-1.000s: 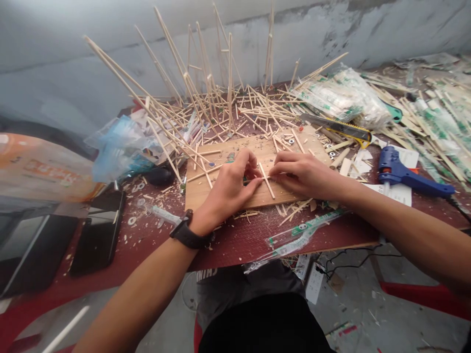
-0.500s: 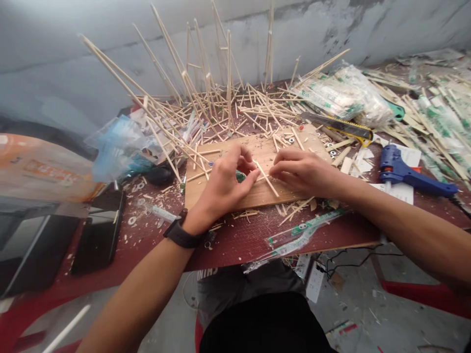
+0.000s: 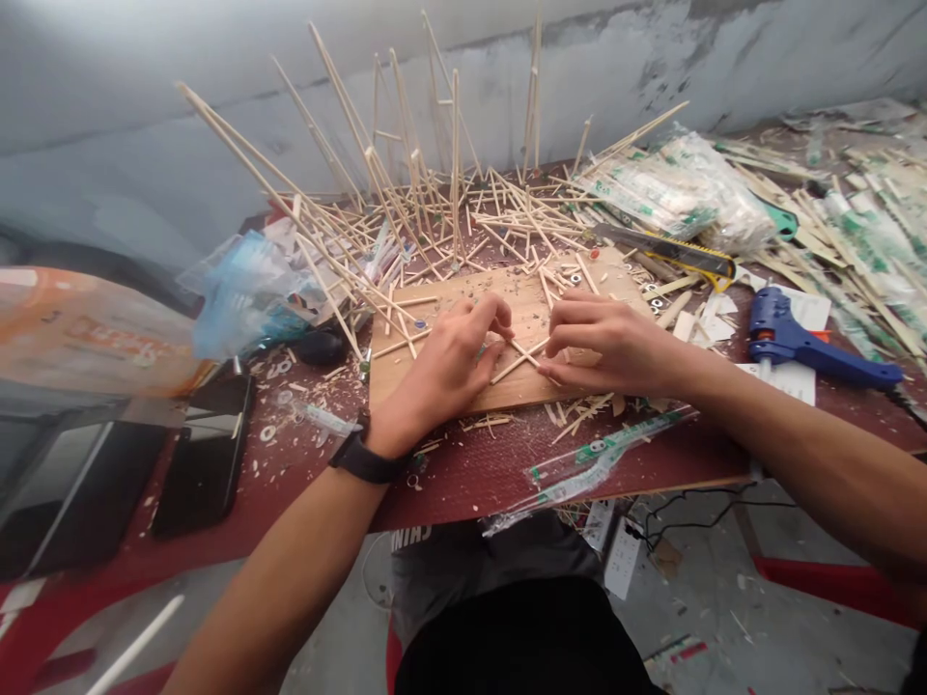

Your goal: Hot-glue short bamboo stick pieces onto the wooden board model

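Two thin wooden sticks cross in an X just above the wooden board. One wooden stick [image 3: 520,349] slants down to the right, its upper end at the fingertips of my left hand [image 3: 460,357], which is closed on it. My right hand [image 3: 615,346] has its thumb and fingers closed around the place where the sticks meet; its fingers partly hide them. The other stick [image 3: 508,371] runs from lower left up toward my right fingers. Beneath both hands lies the wooden board [image 3: 412,381], with stick offcuts and small rings along its far edge.
Tall stick frames [image 3: 455,164] stand behind the board among many loose sticks. A yellow-black utility knife [image 3: 673,253] and a blue glue gun [image 3: 797,338] lie right. Left are a phone [image 3: 203,463] and plastic bags [image 3: 246,299]. An empty wrapper [image 3: 608,449] lies near the front edge.
My right hand has moved slightly left and down onto the sticks. The second stick is now plainly visible, crossing the first. The view has shifted slightly.
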The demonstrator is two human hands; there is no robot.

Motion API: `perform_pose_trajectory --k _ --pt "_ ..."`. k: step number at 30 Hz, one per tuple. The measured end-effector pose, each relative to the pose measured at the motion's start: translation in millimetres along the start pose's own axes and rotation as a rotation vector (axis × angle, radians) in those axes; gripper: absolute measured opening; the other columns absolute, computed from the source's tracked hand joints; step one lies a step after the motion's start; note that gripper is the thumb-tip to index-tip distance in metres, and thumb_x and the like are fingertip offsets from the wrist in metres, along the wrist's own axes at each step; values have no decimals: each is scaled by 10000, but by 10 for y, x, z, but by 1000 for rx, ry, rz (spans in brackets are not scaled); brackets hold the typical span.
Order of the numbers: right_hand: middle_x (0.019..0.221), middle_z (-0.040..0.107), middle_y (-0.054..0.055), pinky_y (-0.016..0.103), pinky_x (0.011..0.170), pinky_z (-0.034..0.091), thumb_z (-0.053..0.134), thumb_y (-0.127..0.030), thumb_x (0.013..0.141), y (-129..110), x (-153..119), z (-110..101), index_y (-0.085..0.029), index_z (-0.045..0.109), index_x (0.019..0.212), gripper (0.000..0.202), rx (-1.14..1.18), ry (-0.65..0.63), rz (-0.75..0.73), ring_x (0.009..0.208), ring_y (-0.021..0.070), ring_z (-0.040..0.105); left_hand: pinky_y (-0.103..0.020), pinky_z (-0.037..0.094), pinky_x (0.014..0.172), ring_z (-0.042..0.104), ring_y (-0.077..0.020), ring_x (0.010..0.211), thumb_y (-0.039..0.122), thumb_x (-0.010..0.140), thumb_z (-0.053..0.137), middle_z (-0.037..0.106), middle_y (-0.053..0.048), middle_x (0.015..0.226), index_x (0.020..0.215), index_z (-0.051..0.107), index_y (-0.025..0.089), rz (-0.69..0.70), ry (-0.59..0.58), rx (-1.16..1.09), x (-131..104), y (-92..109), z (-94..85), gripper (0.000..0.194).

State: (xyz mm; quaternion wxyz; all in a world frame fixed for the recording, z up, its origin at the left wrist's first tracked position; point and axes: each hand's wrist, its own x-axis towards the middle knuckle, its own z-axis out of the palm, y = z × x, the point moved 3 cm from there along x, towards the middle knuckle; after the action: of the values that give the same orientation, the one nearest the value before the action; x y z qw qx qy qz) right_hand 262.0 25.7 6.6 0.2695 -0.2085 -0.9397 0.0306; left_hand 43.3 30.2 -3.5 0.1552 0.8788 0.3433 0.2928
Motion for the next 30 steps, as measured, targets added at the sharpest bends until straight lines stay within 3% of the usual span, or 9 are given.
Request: perform_pose_trajectory --k 7,18,30 --pt "857 637 44 317 760 459 678 -343 1066 35 -14 9 -170 700 858 272 68 -55 26 809 159 565 -406 497 919 647 -239 1019 10 977 583 715 -55 1031 1074 565 202 -6 -67 73 14 -22 -7 216" --pt "888 632 52 313 775 466 603 -244 1095 134 -45 36 -170 691 904 223 -15 16 108 840 169 577 -306 529 793 653 -151 851 -16 938 591 673 -5 949 1076 523 217 42 13 -65 -7 -71 -75 279" --pt "953 632 78 320 787 479 589 -217 1092 105 -3 135 -154 704 945 197 -30 38 92 862 173 563 -270 546 699 703 -123 721 101 911 624 758 27 873 1076 495 231 20 -117 -150 -9 -10 -219 247"
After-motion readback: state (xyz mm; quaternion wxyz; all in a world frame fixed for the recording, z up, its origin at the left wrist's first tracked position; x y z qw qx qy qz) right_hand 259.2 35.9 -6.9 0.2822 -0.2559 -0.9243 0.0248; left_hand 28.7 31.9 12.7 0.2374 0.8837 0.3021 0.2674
